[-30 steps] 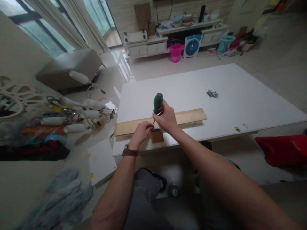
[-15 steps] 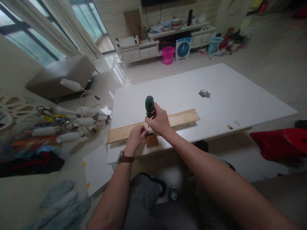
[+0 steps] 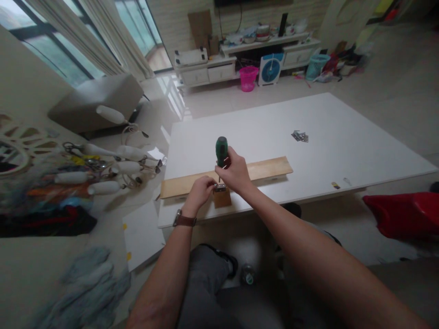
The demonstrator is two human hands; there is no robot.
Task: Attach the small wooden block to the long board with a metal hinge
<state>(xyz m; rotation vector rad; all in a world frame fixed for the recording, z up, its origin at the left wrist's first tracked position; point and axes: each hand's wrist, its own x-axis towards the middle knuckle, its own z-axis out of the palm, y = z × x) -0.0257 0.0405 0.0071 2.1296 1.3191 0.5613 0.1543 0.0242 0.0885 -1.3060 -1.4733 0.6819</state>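
Observation:
My right hand (image 3: 236, 173) is wrapped round a green-handled screwdriver (image 3: 221, 151), held upright with its tip down on a small metal fitting (image 3: 220, 187). The fitting sits atop a small wooden block (image 3: 222, 198) at the near edge of the white table (image 3: 308, 114). My left hand (image 3: 200, 192), a brown watch on its wrist, pinches at the fitting and block from the left. A long pale wooden plank (image 3: 267, 167) lies across the table just behind both hands.
A little heap of metal hardware (image 3: 299, 136) lies further back on the table, and tiny bits (image 3: 335, 185) near its right front edge. A white chandelier with candle arms (image 3: 109, 167) lies on the floor to the left. A red object (image 3: 401, 212) sits at right.
Both hands stay on the screwdriver and block; only the camera view shifts slightly. The screwdriver handle stands much the same.

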